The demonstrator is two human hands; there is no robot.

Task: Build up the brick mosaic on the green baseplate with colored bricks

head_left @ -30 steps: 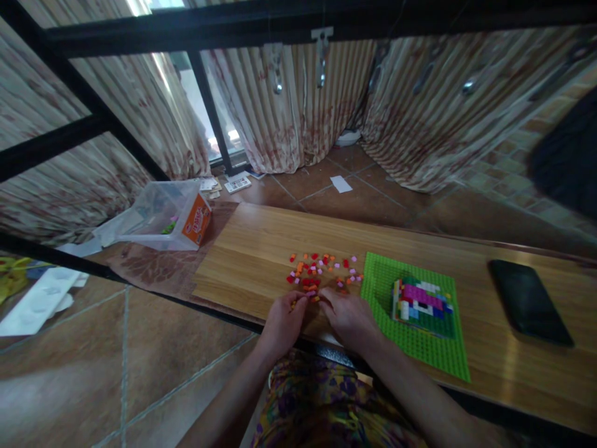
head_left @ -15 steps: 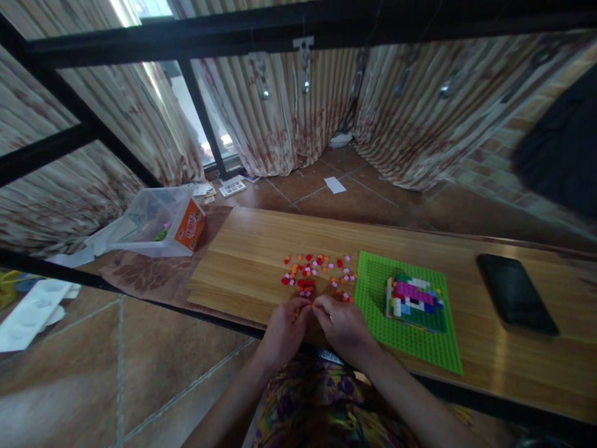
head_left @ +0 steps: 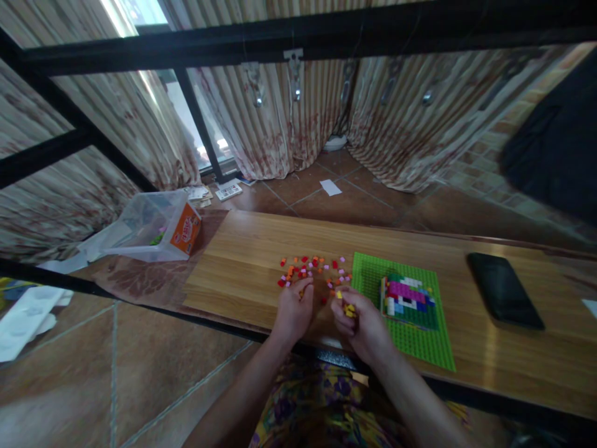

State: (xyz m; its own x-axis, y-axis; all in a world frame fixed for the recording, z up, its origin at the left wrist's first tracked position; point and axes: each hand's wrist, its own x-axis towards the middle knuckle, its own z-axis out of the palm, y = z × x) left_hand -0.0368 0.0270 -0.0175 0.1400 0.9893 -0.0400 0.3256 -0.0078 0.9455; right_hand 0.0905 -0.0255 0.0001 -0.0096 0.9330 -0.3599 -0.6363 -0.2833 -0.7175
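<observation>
My right hand (head_left: 362, 320) is closed around several small yellow toy bricks (head_left: 349, 310), with one yellow brick (head_left: 339, 295) pinched at the fingertips. Just left of it, my left hand (head_left: 295, 310) has curled fingers with a bit of dull yellow showing between them, probably small bricks too. Loose red, orange and pink bricks (head_left: 315, 269) lie scattered on the wooden board beyond both hands. To the right is a green baseplate (head_left: 368, 274). A built block of many-coloured bricks (head_left: 408, 295) sits on it.
A black phone-like slab (head_left: 504, 291) lies on the wooden board (head_left: 242, 249) at the right. At the left stands a clear plastic bin (head_left: 158, 225) with an orange label and a few pieces inside. A dark metal frame (head_left: 280, 50) crosses above, before striped curtains.
My hands, together before, have come apart. The right hand has turned so that yellow bricks show in it, and the left has moved slightly forward. The view has shifted a little.
</observation>
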